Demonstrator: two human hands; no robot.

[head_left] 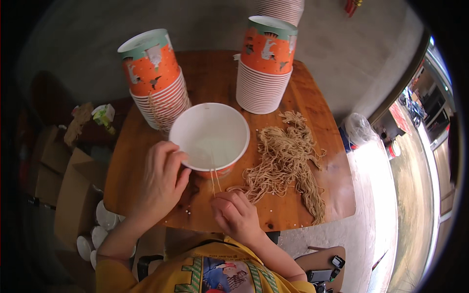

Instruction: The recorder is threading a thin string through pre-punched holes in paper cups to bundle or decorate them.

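The bucket [210, 122] stands upright on the wooden table [312, 102], its open mouth facing up and its white inner wall visible. The left hand [163, 178] is at the near left rim of the bucket. Its fingers are curved, with the thumb set apart from the forefinger; firm contact with the rim cannot be confirmed. The right hand [237, 215] is narrowed, pinching the string [213, 182] in front of the bucket. Thin strands of the string extend upward from this hand and cross the near rim. A pile of tan yarn [286, 163] lies on the table to the right of the bucket. Two stacks of inverted paper buckets stand behind: the left stack [151, 73], with cords [168, 107] around its lower part, and the right stack [268, 53].
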